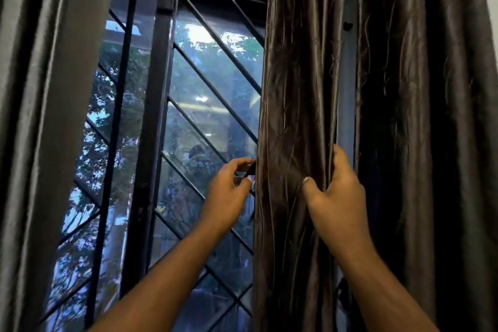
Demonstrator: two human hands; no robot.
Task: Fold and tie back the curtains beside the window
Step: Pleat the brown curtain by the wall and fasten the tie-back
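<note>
We note the left hand (229, 192) raised before the window (188, 94), thumb and fingers pinching the left edge of the curtain (296, 83). The curtain hangs between both hands, right of the window. The right hand (335, 205) clutches its gathered right side, thumb in front, fingers curled behind.

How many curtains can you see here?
3. A grey curtain hangs left of the window, a brown curtain hangs in the middle with the right hand gripping it, and a dark curtain hangs at the far right. More may be out of view.
</note>
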